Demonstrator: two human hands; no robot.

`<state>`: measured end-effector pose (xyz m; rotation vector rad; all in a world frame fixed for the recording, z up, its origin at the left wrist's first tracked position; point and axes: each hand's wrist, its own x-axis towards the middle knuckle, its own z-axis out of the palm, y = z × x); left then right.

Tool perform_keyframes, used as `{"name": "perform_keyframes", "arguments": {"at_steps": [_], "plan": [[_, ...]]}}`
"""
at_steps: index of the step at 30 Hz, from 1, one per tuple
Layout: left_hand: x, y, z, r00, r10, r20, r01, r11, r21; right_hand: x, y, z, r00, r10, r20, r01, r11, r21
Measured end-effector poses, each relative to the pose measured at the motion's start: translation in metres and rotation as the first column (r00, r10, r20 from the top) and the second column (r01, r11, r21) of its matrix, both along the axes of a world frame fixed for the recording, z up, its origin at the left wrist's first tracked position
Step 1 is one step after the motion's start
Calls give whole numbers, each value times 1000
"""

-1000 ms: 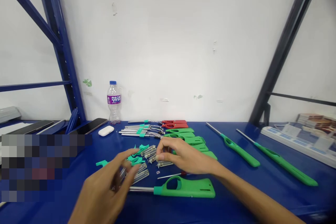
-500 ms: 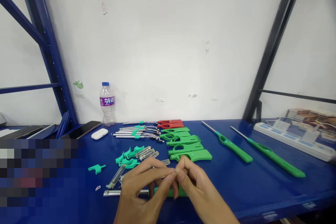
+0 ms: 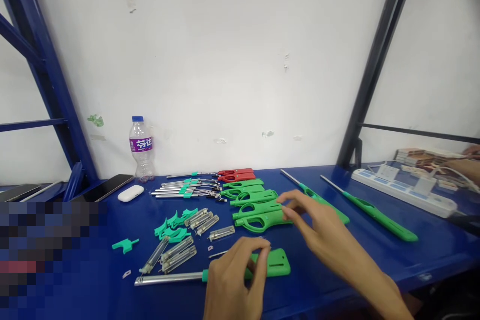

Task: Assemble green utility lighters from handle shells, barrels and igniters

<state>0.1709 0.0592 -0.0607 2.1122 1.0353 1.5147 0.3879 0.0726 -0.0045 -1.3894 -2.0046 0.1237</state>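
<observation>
My left hand (image 3: 234, 280) is closed, fingertips pinched on something small I cannot make out, right over the green lighter shell (image 3: 275, 263) with its metal tube (image 3: 168, 278) lying near the front edge. My right hand (image 3: 318, 225) reaches out with fingers apart, its tips touching the nearest of the stacked green lighter shells (image 3: 258, 215). Several clear gas tanks (image 3: 176, 252) and small teal trigger pieces (image 3: 172, 225) lie left of my hands.
Red shells (image 3: 236, 176) and metal tube assemblies (image 3: 183, 190) lie at the back. Two finished green lighters (image 3: 375, 212) rest to the right, before a white power strip (image 3: 405, 192). A water bottle (image 3: 140, 150), earbud case (image 3: 130, 193) and phone (image 3: 107, 187) stand at the left.
My hands were pinched together over the front lighter; now my right hand has moved away to the stacked green shells. My left hand stays pinched over the front shell.
</observation>
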Motion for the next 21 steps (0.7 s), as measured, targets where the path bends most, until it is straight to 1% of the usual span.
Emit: {"name": "perform_keyframes", "arguments": {"at_steps": [1, 3, 5, 6, 8, 11, 16, 21], "plan": [[5, 0, -2, 1000, 2, 9, -2, 1000, 17, -7, 4, 6, 998, 39, 53, -39, 999, -9], [11, -1, -4, 999, 5, 37, -6, 999, 42, -20, 10, 16, 972, 161, 169, -152, 986, -63], [12, -3, -5, 997, 14, 77, -18, 998, 57, -30, 15, 22, 911, 299, 286, -266, 952, -149], [11, -5, -6, 995, 22, 99, -29, 998, 62, -33, 17, 23, 875, 352, 332, -303, 934, -191], [9, -9, -7, 989, 43, 140, -53, 996, 73, -37, 21, 22, 821, 410, 398, -332, 909, -252], [7, -13, -9, 981, 65, 181, -82, 993, 90, -38, 25, 17, 792, 408, 454, -309, 909, -279], [9, -9, -10, 978, 74, 197, -98, 989, 112, -40, 26, 11, 795, 355, 492, -262, 932, -250], [11, -4, -10, 978, 49, 205, -81, 985, 151, -46, 33, 3, 794, 363, 488, -304, 932, -197]]}}
